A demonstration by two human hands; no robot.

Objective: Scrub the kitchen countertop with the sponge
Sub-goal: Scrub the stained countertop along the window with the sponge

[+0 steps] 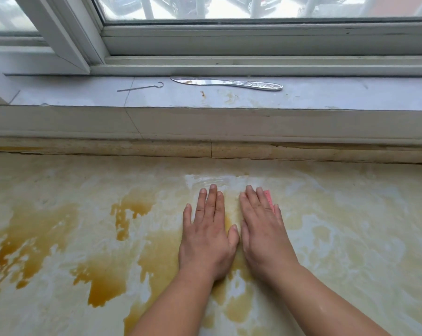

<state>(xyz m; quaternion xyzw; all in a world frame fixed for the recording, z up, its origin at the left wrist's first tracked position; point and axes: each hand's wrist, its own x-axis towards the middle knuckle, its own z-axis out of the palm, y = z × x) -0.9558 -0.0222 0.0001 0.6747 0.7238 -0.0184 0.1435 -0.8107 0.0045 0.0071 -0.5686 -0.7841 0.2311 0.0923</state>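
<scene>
The pale countertop [350,238] is wet and smeared with brown-yellow stains, thickest at the left and centre. My left hand [208,235] lies flat on the counter with straight fingers, just left of centre. My right hand [262,229] lies flat beside it, fingers straight, pressing down on a pink sponge [269,198]. Only a thin pink edge of the sponge shows past the right side of my fingers; the rest is hidden under the hand. The two thumbs nearly touch.
A raised stone window sill [84,95] runs along the back of the counter. On it lie a silver knife [229,83] and a thin metal hook [142,87]. Behind it stands the white window frame [229,44].
</scene>
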